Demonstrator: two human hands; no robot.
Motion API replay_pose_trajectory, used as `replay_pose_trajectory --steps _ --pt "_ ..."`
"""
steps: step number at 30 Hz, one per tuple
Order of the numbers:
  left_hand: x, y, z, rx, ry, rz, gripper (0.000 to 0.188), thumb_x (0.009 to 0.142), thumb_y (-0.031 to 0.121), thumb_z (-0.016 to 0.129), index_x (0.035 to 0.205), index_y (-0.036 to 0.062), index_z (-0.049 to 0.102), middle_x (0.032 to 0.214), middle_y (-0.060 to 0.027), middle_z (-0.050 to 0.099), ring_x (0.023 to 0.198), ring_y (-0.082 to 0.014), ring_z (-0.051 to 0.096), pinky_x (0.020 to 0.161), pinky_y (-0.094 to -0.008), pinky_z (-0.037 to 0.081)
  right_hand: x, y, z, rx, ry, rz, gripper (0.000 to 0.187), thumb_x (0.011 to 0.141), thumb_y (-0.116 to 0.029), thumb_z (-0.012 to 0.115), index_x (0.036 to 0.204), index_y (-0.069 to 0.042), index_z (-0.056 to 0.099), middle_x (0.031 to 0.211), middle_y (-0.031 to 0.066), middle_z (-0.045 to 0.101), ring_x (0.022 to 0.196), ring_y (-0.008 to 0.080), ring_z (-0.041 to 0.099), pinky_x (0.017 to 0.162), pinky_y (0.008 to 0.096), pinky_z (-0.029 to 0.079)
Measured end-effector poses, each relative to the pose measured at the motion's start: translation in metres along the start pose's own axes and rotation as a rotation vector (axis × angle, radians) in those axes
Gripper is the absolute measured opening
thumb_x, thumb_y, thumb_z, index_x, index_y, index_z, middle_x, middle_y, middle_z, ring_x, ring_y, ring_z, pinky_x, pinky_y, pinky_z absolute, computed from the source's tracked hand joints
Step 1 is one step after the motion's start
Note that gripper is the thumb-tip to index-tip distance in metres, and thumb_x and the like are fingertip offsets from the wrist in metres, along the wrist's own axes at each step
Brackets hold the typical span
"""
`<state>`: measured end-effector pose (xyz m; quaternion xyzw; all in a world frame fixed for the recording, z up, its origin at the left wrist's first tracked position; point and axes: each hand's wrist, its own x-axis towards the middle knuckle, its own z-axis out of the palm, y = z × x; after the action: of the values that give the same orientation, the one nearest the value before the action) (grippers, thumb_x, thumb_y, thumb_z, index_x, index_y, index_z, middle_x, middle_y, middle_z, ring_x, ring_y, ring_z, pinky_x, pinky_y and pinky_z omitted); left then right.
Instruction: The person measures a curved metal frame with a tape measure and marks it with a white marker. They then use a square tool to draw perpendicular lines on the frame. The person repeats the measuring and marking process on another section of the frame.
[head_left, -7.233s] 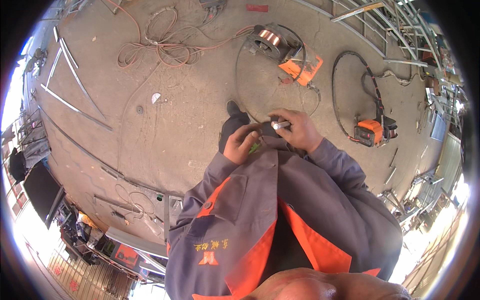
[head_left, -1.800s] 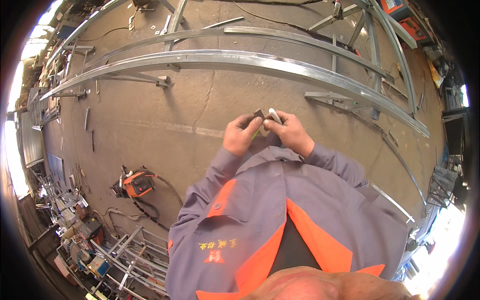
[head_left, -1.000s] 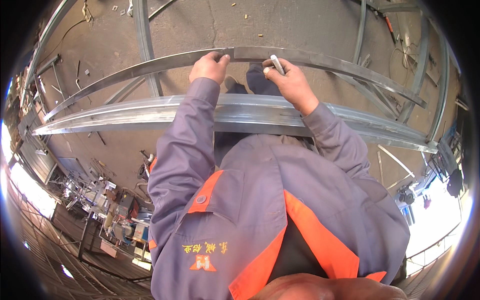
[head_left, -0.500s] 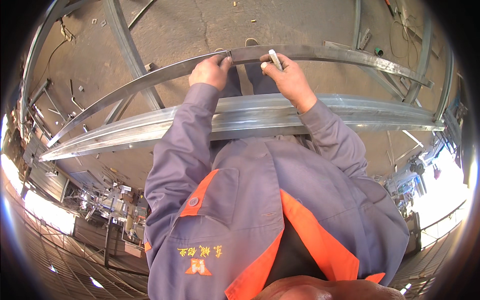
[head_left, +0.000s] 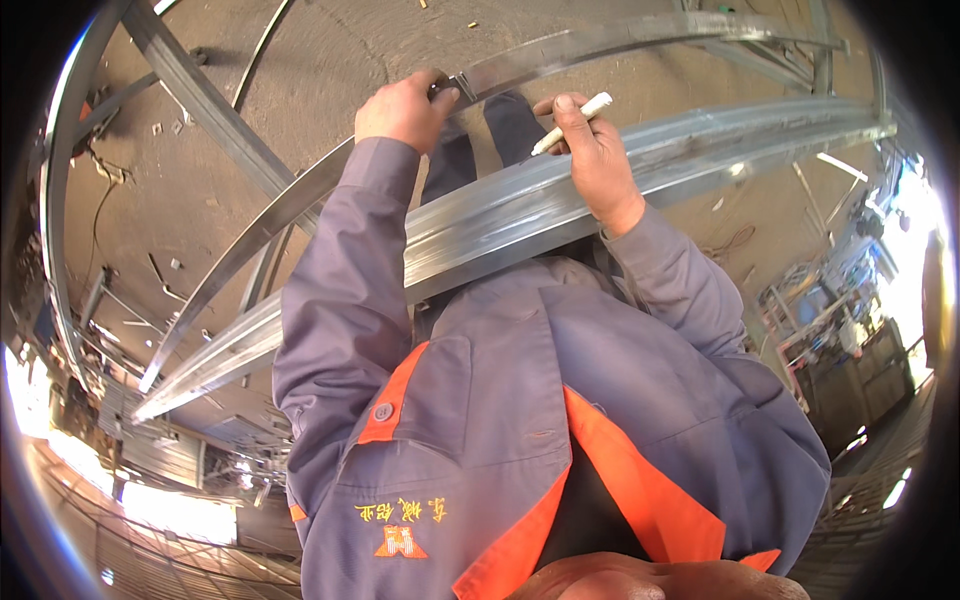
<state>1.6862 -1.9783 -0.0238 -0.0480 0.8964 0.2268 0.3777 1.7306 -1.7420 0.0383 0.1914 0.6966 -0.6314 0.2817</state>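
My left hand (head_left: 400,120) is closed at a long thin metal bar (head_left: 560,50), its thumb and fingers pinching a small dark metal piece (head_left: 459,85) against it. What kind of piece this is, I cannot make out. A white marker pen (head_left: 600,103) sits in my closed right hand (head_left: 598,165), its tip pointing down and left. That hand is over the far edge of a bundle of shiny metal profiles (head_left: 490,225), which lies across in front of my body. The marker's tip appears apart from the thin bar.
A thick steel beam (head_left: 205,95) slants across the far left, and another curves along the left rim (head_left: 57,210). Small scraps and offcuts lie on the concrete floor (head_left: 330,60). Cluttered equipment (head_left: 815,300) stands at the right.
My right hand has drawn back toward me from the thin bar, and the marker has swung so its tip points down-left. My left hand stays at the bar. The whole view has turned.
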Motion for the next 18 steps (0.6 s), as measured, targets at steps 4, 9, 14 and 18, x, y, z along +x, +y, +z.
replay_pose_trajectory --steps 4,9,14,18 --pt "0.008 0.002 -0.004 0.067 -0.055 0.081 0.044 0.095 0.052 0.063 0.125 0.0199 0.071 0.116 -0.0129 0.076 0.112 -0.0342 0.07 0.094 -0.0456 0.055 -0.035 0.018 0.027 0.047 0.084 -0.007 0.029 0.102 -0.029 0.07 0.115 -0.004 0.073 0.089 0.0004 0.068 0.08 0.01 0.06 0.075 0.0276 0.05" --pt "0.019 -0.001 -0.002 0.047 -0.037 0.134 0.046 0.094 0.055 0.063 0.121 0.0193 0.074 0.114 -0.0141 0.076 0.11 -0.0361 0.07 0.094 -0.0458 0.055 -0.044 0.044 0.057 -0.38 0.141 -0.398 0.026 0.093 -0.027 0.075 0.115 -0.013 0.074 0.102 0.0086 0.074 0.089 0.0278 0.069 0.079 0.0382 0.055" --pt "0.026 -0.008 0.005 0.039 -0.013 0.174 0.047 0.096 0.05 0.063 0.122 0.0132 0.074 0.097 -0.0093 0.079 0.094 -0.0268 0.074 0.085 -0.0379 0.055 -0.038 0.056 0.073 -0.666 0.104 -0.511 0.036 0.086 -0.023 0.077 0.119 -0.01 0.069 0.105 0.0118 0.07 0.098 0.0349 0.065 0.085 0.042 0.055" --pt "0.031 -0.006 0.007 0.024 -0.027 0.155 0.046 0.093 0.055 0.063 0.118 0.0186 0.075 0.112 -0.0154 0.076 0.109 -0.0361 0.071 0.094 -0.0457 0.055 -0.034 0.06 0.075 -0.701 0.072 -0.497 0.043 0.086 -0.026 0.075 0.124 -0.01 0.067 0.106 0.0114 0.067 0.1 0.0336 0.063 0.085 0.0434 0.054"
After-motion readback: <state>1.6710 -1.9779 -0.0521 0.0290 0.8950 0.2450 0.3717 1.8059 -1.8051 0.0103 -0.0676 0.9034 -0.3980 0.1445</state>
